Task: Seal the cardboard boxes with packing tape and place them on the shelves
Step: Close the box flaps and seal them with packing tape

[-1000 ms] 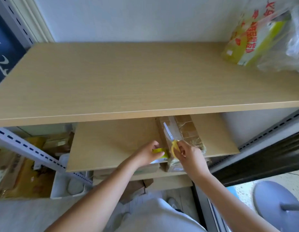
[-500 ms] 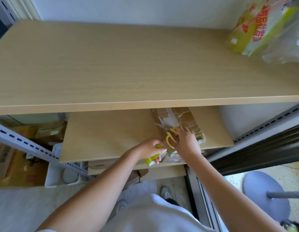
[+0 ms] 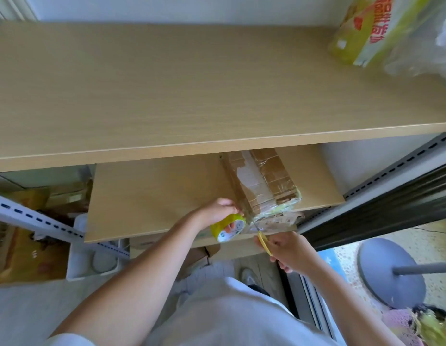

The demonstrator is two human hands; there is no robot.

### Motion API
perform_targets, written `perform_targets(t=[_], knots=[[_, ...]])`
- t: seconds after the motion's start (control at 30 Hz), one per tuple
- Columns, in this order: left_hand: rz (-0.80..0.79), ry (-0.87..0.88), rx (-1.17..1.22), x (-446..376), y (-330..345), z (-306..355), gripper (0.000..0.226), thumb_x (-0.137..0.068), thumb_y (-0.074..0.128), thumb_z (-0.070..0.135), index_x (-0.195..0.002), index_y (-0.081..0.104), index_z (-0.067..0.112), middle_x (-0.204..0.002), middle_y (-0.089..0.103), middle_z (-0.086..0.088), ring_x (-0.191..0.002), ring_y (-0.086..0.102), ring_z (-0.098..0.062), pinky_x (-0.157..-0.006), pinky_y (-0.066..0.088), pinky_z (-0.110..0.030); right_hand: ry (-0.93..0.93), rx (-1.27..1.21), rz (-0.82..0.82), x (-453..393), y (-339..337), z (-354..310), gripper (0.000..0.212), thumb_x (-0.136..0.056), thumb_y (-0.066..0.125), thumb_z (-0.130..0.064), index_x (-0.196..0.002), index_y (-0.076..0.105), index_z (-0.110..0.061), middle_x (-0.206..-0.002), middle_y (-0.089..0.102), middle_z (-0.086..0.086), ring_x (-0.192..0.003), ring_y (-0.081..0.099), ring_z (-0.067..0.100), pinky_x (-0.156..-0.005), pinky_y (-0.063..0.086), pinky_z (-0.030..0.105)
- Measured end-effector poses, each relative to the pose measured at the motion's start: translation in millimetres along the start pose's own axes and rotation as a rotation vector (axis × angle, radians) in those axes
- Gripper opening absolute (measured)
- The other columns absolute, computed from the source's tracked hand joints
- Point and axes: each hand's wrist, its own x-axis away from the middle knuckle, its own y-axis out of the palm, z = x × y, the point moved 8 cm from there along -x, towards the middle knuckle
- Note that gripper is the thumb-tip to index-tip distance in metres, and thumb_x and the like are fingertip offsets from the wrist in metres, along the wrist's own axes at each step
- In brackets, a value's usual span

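The left hand (image 3: 217, 213) grips a yellow tape roll (image 3: 228, 227) against the near end of the cardboard box (image 3: 260, 186), which lies on the lower shelf (image 3: 154, 196) just beyond both hands. The right hand (image 3: 289, 250) holds yellow-handled scissors (image 3: 263, 242) just right of the roll, blades pointing at the box's front edge.

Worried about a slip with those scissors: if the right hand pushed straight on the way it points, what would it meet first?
Probably the tape stretched between the tape roll and cardboard box; the right hand aims the scissors there. Depth is unclear.
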Motion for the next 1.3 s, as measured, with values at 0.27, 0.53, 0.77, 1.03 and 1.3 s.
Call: perform_targets(t=[0.27,0.53,0.77,1.03,1.3], knots=[[0.022,-0.031,0.005,-10,-7,-7,0.018,-0.097,0.056,0.014,-0.104,0.067,0.002,-0.064,0.065,-0.011,-0.052,0.057,-0.021,-0.051,0.049,-0.027,0.047,0.038,-0.007,-8,8,11,0.077,-0.081,0.051,-0.077,-0.079,0.069,-0.002,-0.061,0.068,0.004,-0.041,0.055,0.011,-0.042,0.042,0.016],[0.081,-0.087,0.091,-7,-3,-9,0.008,-0.096,0.058,0.015,-0.101,0.058,0.009,-0.076,0.068,-0.011,-0.06,0.062,-0.017,-0.054,0.053,-0.026,-0.032,0.054,0.095,-28,4,-21,0.077,-0.086,0.05,-0.073,-0.079,0.071,0.0,-0.065,0.072,0.012,-0.049,0.062,0.018,-0.06,0.058,0.026],[0.092,-0.125,0.109,-13,-13,-21,0.034,-0.093,0.063,0.02,-0.122,0.053,0.006,-0.09,0.07,-0.013,-0.069,0.067,-0.019,-0.067,0.058,-0.033,-0.091,0.077,0.191,-39,6,-21,0.065,-0.081,0.056,-0.073,-0.056,0.051,-0.014,-0.048,0.044,0.003,-0.043,0.044,0.018,-0.05,0.037,0.028],[0.043,-0.029,-0.04,-6,-10,-9,0.022,-0.098,0.054,0.01,-0.115,0.066,0.002,-0.093,0.069,-0.015,-0.061,0.063,-0.017,-0.058,0.054,-0.025,-0.124,0.048,0.233,-27,11,-17,0.049,-0.092,0.061,-0.048,-0.06,0.065,-0.012,-0.049,0.06,-0.004,-0.041,0.056,-0.005,-0.049,0.046,0.022],[0.053,-0.088,-0.086,19,-19,-40,0.022,-0.101,0.049,0.013,-0.104,0.067,0.002,-0.074,0.065,-0.014,-0.047,0.058,-0.017,-0.053,0.05,-0.021,-0.197,0.268,0.35,2,3,-38,0.037,-0.092,0.055,-0.056,-0.085,0.068,-0.022,-0.065,0.064,-0.004,-0.056,0.058,0.013,-0.049,0.045,0.029]])
